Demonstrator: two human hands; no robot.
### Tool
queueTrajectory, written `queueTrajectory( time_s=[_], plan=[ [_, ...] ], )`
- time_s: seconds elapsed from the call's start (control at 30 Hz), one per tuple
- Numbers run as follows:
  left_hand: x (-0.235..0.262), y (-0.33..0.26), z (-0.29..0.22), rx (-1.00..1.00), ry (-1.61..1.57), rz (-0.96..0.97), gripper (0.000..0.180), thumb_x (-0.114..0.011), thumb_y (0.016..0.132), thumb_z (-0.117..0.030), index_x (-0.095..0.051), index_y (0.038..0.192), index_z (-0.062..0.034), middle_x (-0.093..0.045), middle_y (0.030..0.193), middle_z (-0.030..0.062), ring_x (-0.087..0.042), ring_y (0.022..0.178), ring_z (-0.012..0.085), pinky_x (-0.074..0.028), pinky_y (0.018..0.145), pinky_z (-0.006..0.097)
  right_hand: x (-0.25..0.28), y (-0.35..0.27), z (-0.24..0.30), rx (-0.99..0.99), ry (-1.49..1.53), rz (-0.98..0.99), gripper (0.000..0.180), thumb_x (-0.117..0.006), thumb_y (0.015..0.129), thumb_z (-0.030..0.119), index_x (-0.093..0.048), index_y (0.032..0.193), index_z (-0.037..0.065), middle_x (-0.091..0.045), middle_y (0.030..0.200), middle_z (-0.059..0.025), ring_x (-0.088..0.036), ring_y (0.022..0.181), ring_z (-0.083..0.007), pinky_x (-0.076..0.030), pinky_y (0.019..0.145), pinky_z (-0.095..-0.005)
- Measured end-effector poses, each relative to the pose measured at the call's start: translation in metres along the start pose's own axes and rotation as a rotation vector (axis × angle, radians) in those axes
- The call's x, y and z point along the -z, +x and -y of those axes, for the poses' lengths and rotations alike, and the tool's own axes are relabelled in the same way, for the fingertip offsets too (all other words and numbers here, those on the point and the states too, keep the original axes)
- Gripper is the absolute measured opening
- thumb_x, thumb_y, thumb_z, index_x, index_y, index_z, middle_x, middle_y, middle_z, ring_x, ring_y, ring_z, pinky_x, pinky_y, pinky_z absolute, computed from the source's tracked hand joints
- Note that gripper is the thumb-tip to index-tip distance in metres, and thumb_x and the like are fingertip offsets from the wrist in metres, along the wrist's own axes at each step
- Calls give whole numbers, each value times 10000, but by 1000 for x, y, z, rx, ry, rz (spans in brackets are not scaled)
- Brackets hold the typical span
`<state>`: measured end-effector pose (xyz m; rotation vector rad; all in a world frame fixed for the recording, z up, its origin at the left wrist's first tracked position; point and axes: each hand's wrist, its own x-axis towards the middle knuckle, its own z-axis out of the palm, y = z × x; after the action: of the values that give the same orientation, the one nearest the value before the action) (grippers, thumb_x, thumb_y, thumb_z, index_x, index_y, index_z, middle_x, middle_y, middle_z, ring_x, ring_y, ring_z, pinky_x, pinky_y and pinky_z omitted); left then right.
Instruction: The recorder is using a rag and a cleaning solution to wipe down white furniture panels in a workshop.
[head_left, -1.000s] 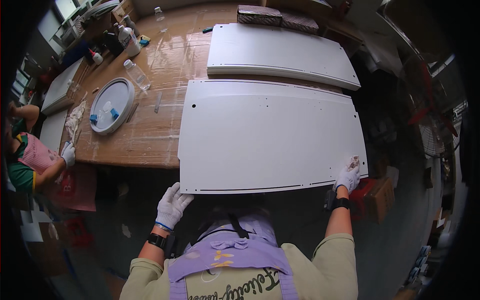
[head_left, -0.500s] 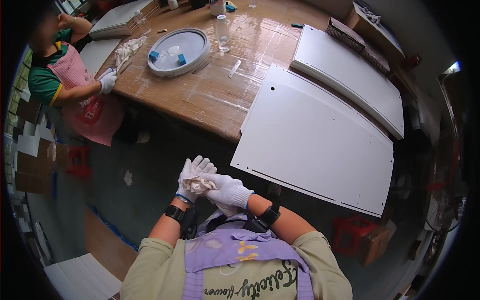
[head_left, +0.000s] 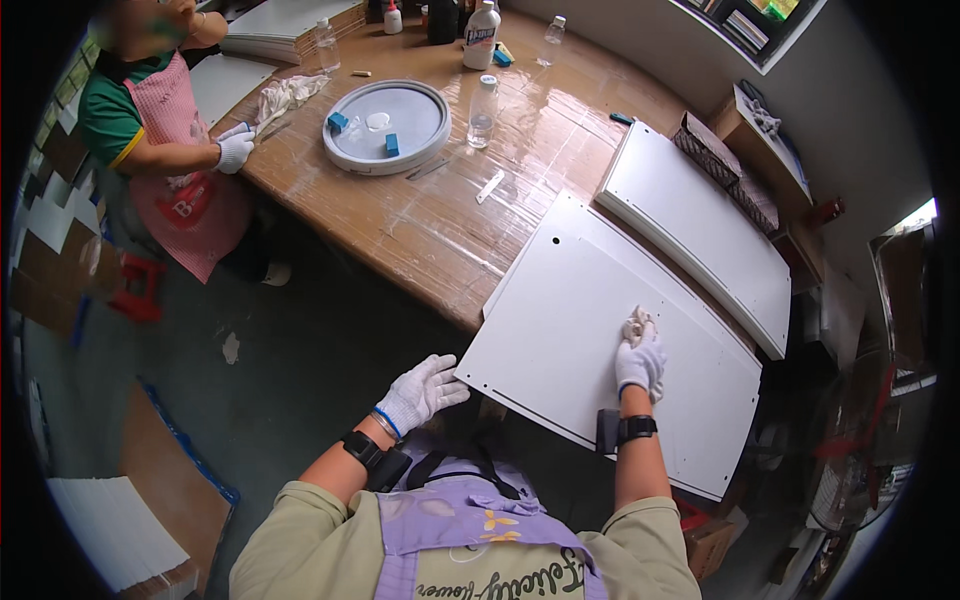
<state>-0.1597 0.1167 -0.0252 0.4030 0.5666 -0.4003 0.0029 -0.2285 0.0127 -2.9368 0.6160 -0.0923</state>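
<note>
Head view: we count two white curved panels; our right hand presses one crumpled cloth onto the nearer white curved panel, our left hand spread empty just left of its edge, the second panel beyond.

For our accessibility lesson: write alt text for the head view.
A gloved right hand presses a crumpled rag onto a white panel on a wooden table; the left hand hovers open beside the panel's edge.

right hand on panel | panel overhangs table edge | round tray behind-left on table
</note>
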Motion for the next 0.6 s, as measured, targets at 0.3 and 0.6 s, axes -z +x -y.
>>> queueTrajectory(
  time_s=[0.3, 0.6],
  plan=[
    [-32, 18, -29, -174, 391, -367, 290, -561, 944, -263, -570, 1132, -42, -639, 944, 112, -652, 776, 240, -576, 731, 379, 27, 0, 36, 978, 42, 206, 547, -671, 726, 209, -516, 1250, 182, -573, 1194, -103, -608, 950, -310, -489, 796, -454],
    [-131, 181, -159, -699, 1400, -519, 428, -656, 842, -339, -610, 1166, -64, -673, 901, 119, -641, 948, 268, -505, 818, 370, 45, 108, -89, 190, 76, 320, 667, -713, 730, 240, -474, 1352, 204, -471, 1365, -139, -502, 1183, -366, -427, 1004, -406]
  ],
)
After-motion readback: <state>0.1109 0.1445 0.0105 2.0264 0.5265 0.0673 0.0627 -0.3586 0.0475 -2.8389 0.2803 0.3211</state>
